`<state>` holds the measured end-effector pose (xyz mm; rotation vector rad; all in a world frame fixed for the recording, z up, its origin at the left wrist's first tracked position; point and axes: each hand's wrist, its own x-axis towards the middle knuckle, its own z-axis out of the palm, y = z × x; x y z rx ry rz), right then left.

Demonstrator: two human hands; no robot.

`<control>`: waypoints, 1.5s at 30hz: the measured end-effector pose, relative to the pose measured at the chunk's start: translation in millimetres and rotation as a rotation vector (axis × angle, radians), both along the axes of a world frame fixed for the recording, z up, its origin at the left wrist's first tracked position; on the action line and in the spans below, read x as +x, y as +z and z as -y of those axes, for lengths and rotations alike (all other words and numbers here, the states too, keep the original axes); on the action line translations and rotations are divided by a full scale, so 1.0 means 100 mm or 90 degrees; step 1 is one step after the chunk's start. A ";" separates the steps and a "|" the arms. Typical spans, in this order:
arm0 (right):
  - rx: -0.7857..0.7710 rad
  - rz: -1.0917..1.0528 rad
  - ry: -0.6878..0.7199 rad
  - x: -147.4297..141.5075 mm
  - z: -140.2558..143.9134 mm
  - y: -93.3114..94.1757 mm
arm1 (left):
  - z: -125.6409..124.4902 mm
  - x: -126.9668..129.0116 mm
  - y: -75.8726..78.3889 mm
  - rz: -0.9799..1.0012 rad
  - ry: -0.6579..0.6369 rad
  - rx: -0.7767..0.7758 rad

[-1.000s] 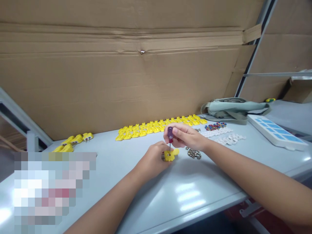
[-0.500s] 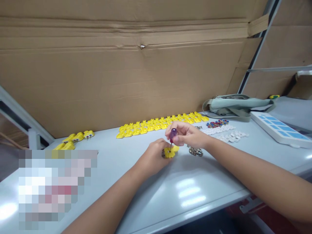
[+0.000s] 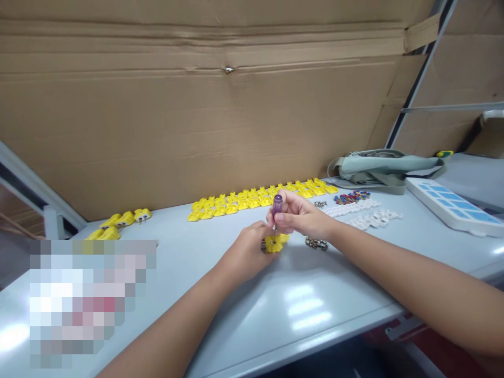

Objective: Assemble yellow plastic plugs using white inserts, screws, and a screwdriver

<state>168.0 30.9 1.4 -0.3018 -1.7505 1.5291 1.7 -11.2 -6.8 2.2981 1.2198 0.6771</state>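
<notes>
Screwdriver held upright above a yellow piece
The yellow piece is pinched by the left hand; the screwdriver is gripped by the right hand — small metal parts are strewn right of the grip, yellow shells lined up beyond.

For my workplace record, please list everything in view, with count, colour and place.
Table: 1, pale grey, foreground
Cardboard: several sheets, brown, behind table
Frame bars: several, grey, both sides
Box: 1, brown, far right
Bag: 1, pale green, back right
Blue-panelled case: 1, white, right
Small item: 1, yellow-green, beyond bag
Yellow shells: many, yellow, rows before cardboard
Eyed pieces: about 5, yellow, left
Small pieces: many, red and blue, before bag
White parts: many, white, left of case
Metal pieces: two piles, metallic, near right hand
Screwdriver: 1, purple handle, right hand
Yellow piece: 1, yellow, left hand
Left hand: 1, around yellow piece
Right hand: 1, on screwdriver
</notes>
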 end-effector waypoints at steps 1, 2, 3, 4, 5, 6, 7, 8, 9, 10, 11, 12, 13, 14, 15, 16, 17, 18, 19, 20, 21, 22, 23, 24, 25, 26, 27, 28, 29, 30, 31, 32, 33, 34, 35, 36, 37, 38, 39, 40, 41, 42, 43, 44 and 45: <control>0.013 0.010 0.006 0.01 -0.01 0.00 | 0.00 0.00 0.00 -0.004 0.008 -0.003; 0.026 0.026 0.012 0.02 -0.02 0.01 | 0.01 0.00 0.01 -0.005 0.014 -0.008; 0.041 0.044 0.020 0.03 -0.03 0.02 | 0.02 0.01 0.02 -0.003 0.017 -0.012; 0.054 0.062 0.030 0.04 -0.03 0.02 | 0.02 0.01 0.03 0.004 0.015 -0.016; 0.063 0.076 0.040 0.04 -0.03 0.03 | 0.03 0.02 0.03 0.016 0.009 -0.018; 0.067 0.085 0.052 0.04 -0.03 0.03 | 0.03 0.02 0.04 0.030 0.001 -0.019; 0.066 0.088 0.063 0.04 -0.02 0.03 | 0.03 0.02 0.05 0.041 -0.005 -0.018; 0.057 0.087 0.068 0.03 -0.02 0.02 | 0.03 0.03 0.05 0.050 -0.009 -0.013; 0.042 0.083 0.068 0.03 -0.01 0.01 | 0.03 0.03 0.05 0.053 -0.009 -0.008; 0.025 0.077 0.067 0.02 -0.01 -0.01 | 0.03 0.03 0.04 0.052 -0.008 -0.004; 0.011 0.070 0.066 0.01 -0.01 -0.02 | 0.02 0.02 0.03 0.050 -0.008 -0.003; 0.004 0.063 0.065 0.00 -0.01 -0.03 | 0.02 0.02 0.02 0.047 -0.006 -0.003; 0.002 0.054 0.062 -0.01 -0.01 -0.05 | 0.01 0.01 0.01 0.043 -0.005 -0.003; 0.006 0.045 0.057 -0.02 -0.01 -0.06 | 0.01 0.01 0.01 0.038 -0.004 -0.002; 0.013 0.035 0.048 -0.02 -0.01 -0.07 | 0.00 0.00 0.00 0.032 -0.003 0.001; 0.019 0.028 0.032 -0.03 -0.02 -0.08 | 0.00 0.00 -0.01 0.025 -0.004 0.004; 0.024 0.022 0.013 -0.03 -0.03 -0.08 | 0.00 -0.01 -0.01 0.016 -0.005 0.008; 0.028 0.015 -0.004 -0.03 -0.04 -0.09 | 0.00 -0.01 -0.01 0.008 -0.005 0.011; 0.033 0.016 -0.014 -0.02 -0.05 -0.09 | -0.01 -0.02 0.00 0.002 -0.005 0.011; 0.042 0.024 -0.015 -0.02 -0.07 -0.09 | -0.01 -0.02 0.00 0.000 -0.005 0.008; 0.054 0.035 -0.006 -0.01 -0.08 -0.09 | -0.01 -0.02 0.01 0.001 -0.005 0.004; 0.070 0.051 0.008 0.01 -0.09 -0.08 | -0.01 -0.01 0.01 0.005 -0.007 0.001; 0.084 0.069 0.024 0.02 -0.09 -0.07 | -0.01 -0.01 0.02 0.011 -0.010 -0.002; 0.095 0.086 0.037 0.02 -0.09 -0.06 | -0.01 -0.01 0.02 0.017 -0.013 -0.004; 0.100 0.097 0.045 0.03 -0.09 -0.06 | 0.00 -0.01 0.02 0.022 -0.013 -0.007; 0.099 0.100 0.047 0.03 -0.08 -0.05 | 0.00 0.00 0.02 0.027 -0.010 -0.011; 0.092 0.100 0.046 0.02 -0.07 -0.05 | 0.00 0.00 0.01 0.032 -0.009 -0.016; 0.083 0.096 0.043 0.01 -0.07 -0.05 | 0.00 0.01 0.01 0.037 -0.009 -0.021; 0.070 0.090 0.041 0.00 -0.06 -0.06 | 0.00 0.01 0.01 0.040 -0.008 -0.022; 0.053 0.085 0.040 -0.01 -0.06 -0.07 | 0.00 0.01 0.01 0.039 -0.005 -0.021; 0.033 0.084 0.037 -0.01 -0.06 -0.08 | 0.00 0.02 0.01 0.034 -0.001 -0.018; 0.013 0.086 0.035 -0.02 -0.07 -0.10 | 0.00 0.02 0.00 0.027 0.005 -0.015; -0.004 0.091 0.030 -0.02 -0.08 -0.12 | -0.01 0.01 0.00 0.018 0.010 -0.014; -0.016 0.096 0.022 -0.02 -0.10 -0.13 | -0.01 0.01 0.00 0.012 0.013 -0.015; -0.021 0.101 0.012 -0.02 -0.11 -0.15 | -0.02 0.01 -0.01 0.008 0.012 -0.017; -0.021 0.105 -0.002 -0.01 -0.12 -0.16 | -0.02 0.00 -0.01 0.008 0.009 -0.019; -0.017 0.107 -0.016 -0.01 -0.14 -0.17 | -0.03 0.00 -0.01 0.010 0.007 -0.019; -0.012 0.106 -0.031 0.00 -0.15 -0.18 | -0.03 0.00 -0.02 0.012 0.005 -0.020; -0.008 0.104 -0.045 0.01 -0.16 -0.18 | -0.03 0.00 -0.02 0.012 0.004 -0.019; -0.004 0.103 -0.055 0.01 -0.16 -0.19 | -0.03 -0.01 -0.02 0.010 0.005 -0.019; 0.000 0.104 -0.059 0.02 -0.17 -0.19 | -0.04 -0.01 -0.02 0.008 0.007 -0.020; 0.005 0.105 -0.057 0.03 -0.17 -0.19 | -0.04 -0.01 -0.02 0.008 0.009 -0.023; 0.014 0.112 -0.049 0.03 -0.18 -0.19 | -0.04 -0.01 -0.02 0.011 0.010 -0.029; 0.028 0.123 -0.038 0.04 -0.19 -0.19 | -0.04 -0.01 -0.02 0.019 0.010 -0.040; 0.046 0.136 -0.026 0.05 -0.19 -0.18 | -0.03 0.00 -0.02 0.030 0.008 -0.052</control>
